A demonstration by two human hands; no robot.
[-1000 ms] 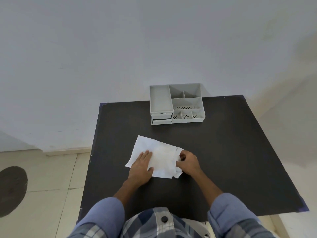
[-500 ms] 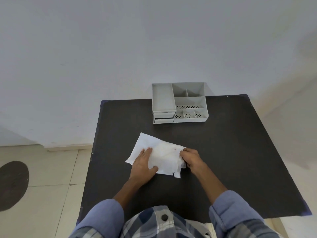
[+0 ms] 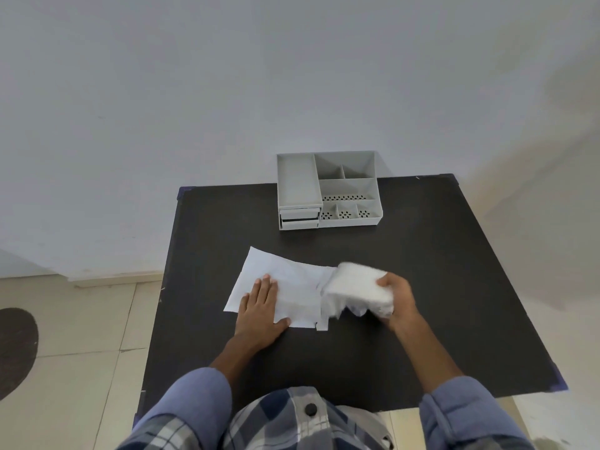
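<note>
A flat white pouch lies on the black table. My left hand presses flat on the pouch's left part, fingers straight. My right hand grips a white soft bundle that sticks out of the pouch's right end, motion-blurred. The bundle is lifted a little above the table at the pouch's opening.
A grey plastic organiser with several compartments and a small drawer stands at the table's far edge against the white wall. Tiled floor lies to the left, with a dark round patch on it.
My right hand has moved to the right, drawing the white bundle out of the pouch's right end. My left hand stays pressed on the pouch.
</note>
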